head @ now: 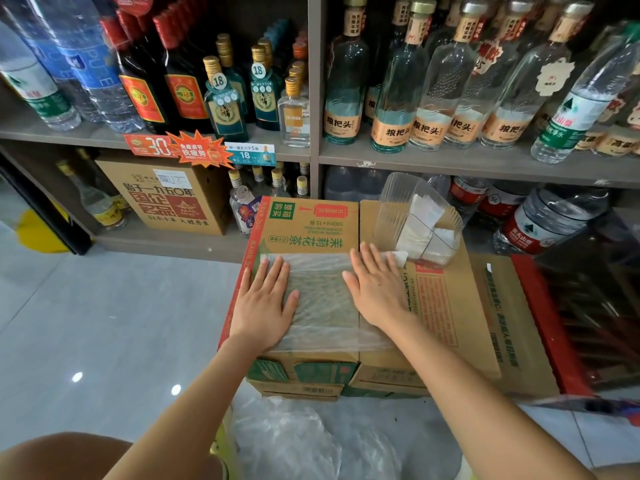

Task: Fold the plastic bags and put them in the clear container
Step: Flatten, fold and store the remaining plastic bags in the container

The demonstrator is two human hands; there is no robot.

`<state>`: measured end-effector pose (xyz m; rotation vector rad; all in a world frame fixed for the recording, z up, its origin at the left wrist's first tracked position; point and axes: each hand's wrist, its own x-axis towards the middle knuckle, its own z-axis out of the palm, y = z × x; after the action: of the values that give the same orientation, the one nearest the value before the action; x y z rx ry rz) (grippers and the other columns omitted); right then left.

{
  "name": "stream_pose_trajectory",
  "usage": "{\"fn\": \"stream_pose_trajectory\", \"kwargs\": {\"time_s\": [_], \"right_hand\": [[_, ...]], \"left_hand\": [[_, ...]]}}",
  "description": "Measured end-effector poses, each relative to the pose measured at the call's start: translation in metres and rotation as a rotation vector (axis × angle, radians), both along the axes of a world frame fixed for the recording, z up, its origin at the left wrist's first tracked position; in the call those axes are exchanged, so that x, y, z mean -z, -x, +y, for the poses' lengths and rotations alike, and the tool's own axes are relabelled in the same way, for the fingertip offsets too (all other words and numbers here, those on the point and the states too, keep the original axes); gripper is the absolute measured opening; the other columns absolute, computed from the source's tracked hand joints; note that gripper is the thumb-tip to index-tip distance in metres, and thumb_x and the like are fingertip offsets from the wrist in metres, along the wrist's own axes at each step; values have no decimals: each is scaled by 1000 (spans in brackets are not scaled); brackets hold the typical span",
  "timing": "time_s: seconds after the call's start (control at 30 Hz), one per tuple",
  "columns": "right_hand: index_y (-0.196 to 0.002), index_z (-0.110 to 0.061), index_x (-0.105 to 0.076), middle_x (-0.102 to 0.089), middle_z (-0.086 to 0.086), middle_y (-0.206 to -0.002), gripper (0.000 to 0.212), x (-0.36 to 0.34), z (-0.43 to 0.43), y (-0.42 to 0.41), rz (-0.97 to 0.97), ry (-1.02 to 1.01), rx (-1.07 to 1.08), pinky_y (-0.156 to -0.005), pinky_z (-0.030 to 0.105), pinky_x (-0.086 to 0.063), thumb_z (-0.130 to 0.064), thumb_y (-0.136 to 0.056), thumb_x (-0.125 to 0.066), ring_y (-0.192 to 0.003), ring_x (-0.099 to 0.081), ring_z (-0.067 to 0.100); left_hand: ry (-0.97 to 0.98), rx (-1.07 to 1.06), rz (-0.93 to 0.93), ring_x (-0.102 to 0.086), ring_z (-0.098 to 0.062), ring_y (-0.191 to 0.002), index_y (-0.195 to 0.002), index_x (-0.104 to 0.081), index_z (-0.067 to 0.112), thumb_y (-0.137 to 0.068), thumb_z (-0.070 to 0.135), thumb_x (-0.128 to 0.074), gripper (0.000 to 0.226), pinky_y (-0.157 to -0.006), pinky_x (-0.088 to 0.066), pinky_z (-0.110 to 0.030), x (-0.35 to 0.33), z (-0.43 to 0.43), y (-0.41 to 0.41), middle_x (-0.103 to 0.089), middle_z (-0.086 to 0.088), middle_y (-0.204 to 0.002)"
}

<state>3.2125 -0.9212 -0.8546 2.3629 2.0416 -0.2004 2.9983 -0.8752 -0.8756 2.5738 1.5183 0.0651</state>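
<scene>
Shop aisle, head view: shelves of bottles behind, grey tiled floor. Cardboard box in front. Plastic bag lies flat on the box top. Left hand and right hand both flat, fingers straight, palms pressing the bag's left and right parts. Clear container stands on the box's far right, just beyond the right fingertips; folded bags inside. Loose bags heaped below the box's near side.

head-worn view, angled down, close over cardboard box
</scene>
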Motion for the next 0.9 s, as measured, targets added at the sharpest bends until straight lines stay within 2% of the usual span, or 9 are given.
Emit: {"fn": "stream_pose_trajectory", "kwargs": {"time_s": [0.13, 0.27, 0.33, 0.43, 0.57, 0.67, 0.77, 0.83, 0.9], "right_hand": [[-146, -22, -6, 2, -3, -155, 68, -10, -39, 16, 192, -174, -167, -115, 33, 14, -57, -91, 13, -146, 4, 16], [-140, -16, -42, -36, 1, -149, 61, 0, -79, 14, 318, -204, -368, -117, 42, -14, -58, -98, -26, -140, -30, 16], [-132, -16, -55, -47, 1, -143, 60, 7, -92, 8, 277, -186, -397, -113, 48, -23, -59, -92, -40, -135, -40, 15], [-124, -20, -62, -54, -3, -137, 52, 11, -104, 4, 228, -214, -388, -114, 40, -29, -55, -86, -54, -129, -48, 12], [-108, -17, -71, -68, -3, -117, 37, 11, -113, 9, 245, -344, -333, -97, 34, -40, -28, -74, -81, -105, -63, 16], [-98, -19, -74, -72, -8, -102, 16, 9, -123, 13, 243, -448, -315, -91, 27, -35, -26, -85, -67, -92, -64, 11], [-91, -20, -75, -74, -10, -89, 16, 0, -131, 14, 307, -469, -279, -84, 22, -34, -26, -88, -61, -79, -65, 7], [-90, -19, -75, -73, -8, -79, 24, -15, -135, 16, 370, -443, -213, -75, 18, -27, -29, -91, -53, -72, -58, 6], [-102, -20, -73, -73, -2, -80, 24, -32, -133, 19, 430, -326, -111, -74, 18, -25, -28, -96, -51, -77, -51, 11]], "left_hand": [[89, -14, -176, 9, -14, -147, -153, -2, 21, -85, 67, 4, 82, -117, 12, -31, -8, 3, 3, 5, 7, -157], [233, -144, -650, -9, -7, -145, -145, -39, 29, -95, 53, -45, 56, -115, -10, -32, -27, -4, 15, -18, 16, -154], [207, -99, -673, -28, -2, -136, -128, -60, 28, -84, 62, -44, 58, -110, -23, -30, -32, -13, 26, -38, 19, -144], [156, 47, -612, -52, -2, -112, -103, -75, 22, -80, 64, -42, 58, -99, -41, -31, -31, -32, 40, -63, 12, -120], [134, 184, -487, -52, -4, -116, -110, -72, 20, -76, 82, -39, 78, -101, -35, -23, -21, -50, 55, -64, 7, -122], [59, 291, -453, -50, -8, -120, -114, -71, 18, -78, 77, -47, 73, -109, -30, -27, -16, -58, 63, -65, 5, -122], [73, 318, -440, -46, -7, -123, -118, -68, 18, -70, 64, -61, 66, -112, -30, -40, -17, -63, 71, -64, 6, -123], [147, 226, -456, -46, -1, -120, -120, -67, 22, -67, 56, -63, 63, -110, -35, -46, -23, -66, 71, -61, 12, -123], [265, 60, -504, -49, -2, -114, -118, -66, 27, -75, 43, -69, 46, -106, -40, -40, -29, -66, 69, -59, 17, -118]]}}
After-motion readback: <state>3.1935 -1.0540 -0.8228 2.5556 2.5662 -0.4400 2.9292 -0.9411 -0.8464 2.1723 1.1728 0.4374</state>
